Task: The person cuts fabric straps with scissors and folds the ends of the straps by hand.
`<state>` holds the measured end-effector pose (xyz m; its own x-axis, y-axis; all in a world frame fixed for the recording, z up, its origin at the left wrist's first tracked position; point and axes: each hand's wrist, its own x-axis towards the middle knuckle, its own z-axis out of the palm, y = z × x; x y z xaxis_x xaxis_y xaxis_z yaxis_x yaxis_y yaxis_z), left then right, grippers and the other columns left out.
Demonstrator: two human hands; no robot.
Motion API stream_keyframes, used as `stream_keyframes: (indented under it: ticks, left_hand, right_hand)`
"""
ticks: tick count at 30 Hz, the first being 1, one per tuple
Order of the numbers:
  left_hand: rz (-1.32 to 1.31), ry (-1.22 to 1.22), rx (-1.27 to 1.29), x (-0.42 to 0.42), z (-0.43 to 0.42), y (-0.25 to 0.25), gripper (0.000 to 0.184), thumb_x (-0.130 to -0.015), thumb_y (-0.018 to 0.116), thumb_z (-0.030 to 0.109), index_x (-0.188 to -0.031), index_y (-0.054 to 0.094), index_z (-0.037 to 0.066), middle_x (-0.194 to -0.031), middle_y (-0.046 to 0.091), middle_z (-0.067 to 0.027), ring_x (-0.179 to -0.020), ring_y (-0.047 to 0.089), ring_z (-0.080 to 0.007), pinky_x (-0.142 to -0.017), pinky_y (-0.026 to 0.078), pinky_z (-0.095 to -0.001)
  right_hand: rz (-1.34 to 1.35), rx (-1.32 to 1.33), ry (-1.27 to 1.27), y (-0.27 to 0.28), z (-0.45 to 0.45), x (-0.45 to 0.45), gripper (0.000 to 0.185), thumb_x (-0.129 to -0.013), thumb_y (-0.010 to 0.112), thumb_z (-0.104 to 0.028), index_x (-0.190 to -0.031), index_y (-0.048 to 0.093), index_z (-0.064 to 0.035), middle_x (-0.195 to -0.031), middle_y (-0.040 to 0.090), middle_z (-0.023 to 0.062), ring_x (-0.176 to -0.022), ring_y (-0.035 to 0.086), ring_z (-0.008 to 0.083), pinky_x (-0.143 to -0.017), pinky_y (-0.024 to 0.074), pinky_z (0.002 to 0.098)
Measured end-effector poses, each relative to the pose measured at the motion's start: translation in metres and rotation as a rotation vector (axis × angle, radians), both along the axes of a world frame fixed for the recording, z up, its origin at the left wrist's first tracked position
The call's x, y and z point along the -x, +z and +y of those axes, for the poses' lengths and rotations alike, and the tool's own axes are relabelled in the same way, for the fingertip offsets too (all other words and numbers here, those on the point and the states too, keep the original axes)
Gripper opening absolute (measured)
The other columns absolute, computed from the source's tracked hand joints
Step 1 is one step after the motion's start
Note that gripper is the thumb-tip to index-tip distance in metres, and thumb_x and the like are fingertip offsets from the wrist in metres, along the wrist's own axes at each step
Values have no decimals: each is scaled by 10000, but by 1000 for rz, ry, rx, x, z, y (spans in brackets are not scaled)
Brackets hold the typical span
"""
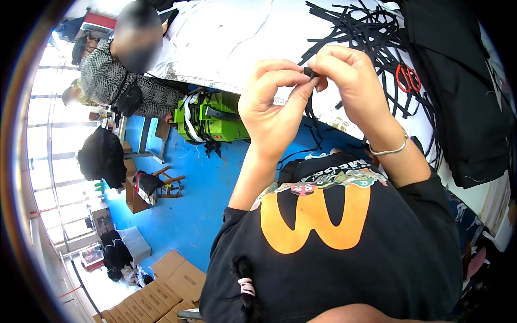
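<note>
Head view: black piece (308, 71) partly hidden between left hand (272, 105) and right hand (350, 78)

Black piece (308, 71) mostly hidden between the fingers of the left hand (273, 105) and right hand (350, 78)

Its full shape cannot be told. The blades of the red-handled scissors (399, 81) cannot be made out among the black strips (353, 27). The top edge cuts off the bench (215, 37); a co-worker's head (139, 37) is blurred; the print on the cardboard cartons (180, 274) is too small to read.
</note>
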<state>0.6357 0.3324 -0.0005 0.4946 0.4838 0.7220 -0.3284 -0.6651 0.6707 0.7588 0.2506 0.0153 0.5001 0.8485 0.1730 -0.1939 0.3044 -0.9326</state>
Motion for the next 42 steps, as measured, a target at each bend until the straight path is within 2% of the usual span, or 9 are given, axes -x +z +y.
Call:
stream_keyframes:
  ticks: [7, 12, 18, 23, 27, 31, 37, 39, 42]
  left_hand:
    - [-196, -331, 536, 1, 5, -9, 75, -928, 486, -1, -992, 466, 32, -1000, 636, -236, -978, 630, -331, -919, 473, -436]
    - [-234, -458, 692, -1, 3, -27, 102, -933, 499, 23, -1036, 493, 27, -868, 621, -151, -836, 620, -251, -846, 504, -405]
    - [153, -158, 873, -6, -11, -45, 79, -867, 602, 89, -873, 547, 32, -802, 642, -102, -556, 541, -102, -520, 433, -222]
    - [179, -589, 900, -20, 43, -84, 99, -909, 520, 39, -932, 432, 81, -885, 671, -161, -478, 498, -86, -433, 364, -202]
    - [364, -916, 873, -40, 60, -40, 111, -885, 562, 36, -926, 465, 71, -848, 666, -166, -487, 474, -56, -438, 365, -186]
    - [474, -970, 764, -54, 66, 21, 153, -888, 578, 102, -951, 443, 65, -793, 641, -168, -405, 298, -19, -362, 239, -174]
    - [273, -972, 716, -60, 79, 62, 153, -910, 558, 114, -997, 439, 72, -748, 616, -150, -375, 247, -25, -358, 192, -181]
    - [273, -696, 740, -54, 75, 71, 276, -895, 594, 159, -1062, 397, 61, -649, 496, -30, -379, 254, -17, -351, 189, -173]
    - [146, -729, 695, -38, 83, 71, 174, -914, 553, 113, -1013, 413, 80, -598, 465, -20, -366, 266, -42, -352, 205, -186]
  right_hand:
    - [164, -137, -319, 30, 0, -73, 213, -898, 598, -195, -726, 604, -69, -644, 581, -1, -566, 520, 79, -558, 407, 191]
    - [-158, -157, -621, 43, -4, -206, 220, -897, 579, -196, -790, 625, -10, -698, 642, 47, -549, 572, 112, -508, 455, 241]
    - [-1080, 773, -323, -94, -18, -250, 391, -874, 589, -347, -1104, 607, -31, -1007, 668, 99, -887, 639, 181, -774, 496, 318]
    - [-513, 446, 36, -136, 1, -186, 632, -718, 718, -70, -1293, 462, -12, -1208, 568, 156, -1057, 561, 229, -919, 449, 359]
    - [-775, 97, 357, -74, 23, -80, 953, -661, 811, -161, -1437, 266, -63, -1411, 377, 145, -1315, 363, 245, -1066, 332, 388]
    - [-273, 80, 585, -71, 30, -102, 167, -897, 620, -188, -896, 667, -28, -734, 632, -23, -612, 555, 36, -573, 463, 178]
    - [-165, -3, 339, -55, -10, -198, 203, -911, 588, -181, -828, 628, 0, -539, 458, -38, -449, 386, 33, -416, 273, 178]
    - [-329, 89, 149, -45, -18, -231, 190, -905, 616, -211, -875, 676, -34, -830, 672, 26, -482, 404, 2, -421, 316, 153]
    - [-802, 194, -408, -39, -6, -277, 231, -905, 590, -225, -998, 664, -27, -586, 507, -11, -523, 496, 108, -491, 379, 252]
